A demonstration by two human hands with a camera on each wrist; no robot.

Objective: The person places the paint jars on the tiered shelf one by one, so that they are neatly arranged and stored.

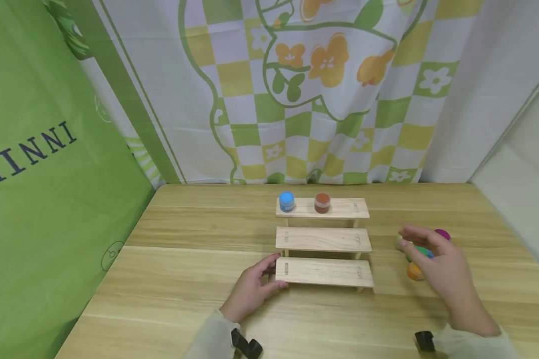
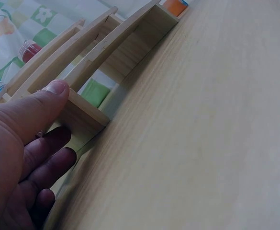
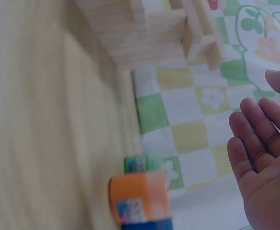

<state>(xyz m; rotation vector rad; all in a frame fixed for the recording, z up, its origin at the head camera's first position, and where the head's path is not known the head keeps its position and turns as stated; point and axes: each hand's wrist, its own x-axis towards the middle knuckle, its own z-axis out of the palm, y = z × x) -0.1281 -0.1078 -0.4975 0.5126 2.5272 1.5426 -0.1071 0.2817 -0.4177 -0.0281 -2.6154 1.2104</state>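
The left hand [image 1: 250, 289] grips the left end of the lowest step of a three-step wooden rack [image 1: 323, 271] on the bench [image 1: 184, 279]. On the top step, a blue jar [image 1: 287, 202] stands at the left end and a brown jar [image 1: 322, 203] near the middle. The right hand [image 1: 449, 274], fingers loose and grasping nothing, hovers right of the rack, partly covering orange [image 1: 414, 271], green [image 1: 415, 254] and magenta jars [image 1: 442, 234].
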